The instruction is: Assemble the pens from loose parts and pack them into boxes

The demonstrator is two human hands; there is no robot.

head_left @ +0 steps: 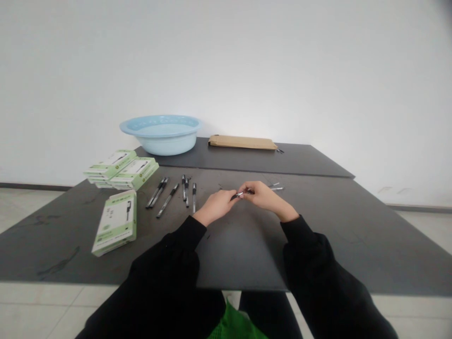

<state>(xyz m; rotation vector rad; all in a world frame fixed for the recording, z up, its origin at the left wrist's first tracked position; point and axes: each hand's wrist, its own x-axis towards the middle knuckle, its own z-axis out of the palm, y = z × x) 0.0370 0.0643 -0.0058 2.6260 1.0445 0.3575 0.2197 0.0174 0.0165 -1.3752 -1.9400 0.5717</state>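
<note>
A pen [238, 194] with dark and clear parts is held between both hands over the middle of the dark table. My left hand [218, 205] pinches one end of it. My right hand [262, 196] is closed on the other end, and its fingers partly hide the pen. Several black-capped clear pens [167, 200] lie on the table left of my left hand. Just beyond my right hand lie a couple of thin clear tubes [278, 188], perhaps refills; part of them is hidden.
Green-and-white pen boxes [136, 170] are stacked at the left, and a single box [116, 221] lies nearer me. At the back stand a light blue basin [165, 143] and a flat brown paper packet [242, 142] with thin tips sticking out. A seam [282, 173] crosses the table.
</note>
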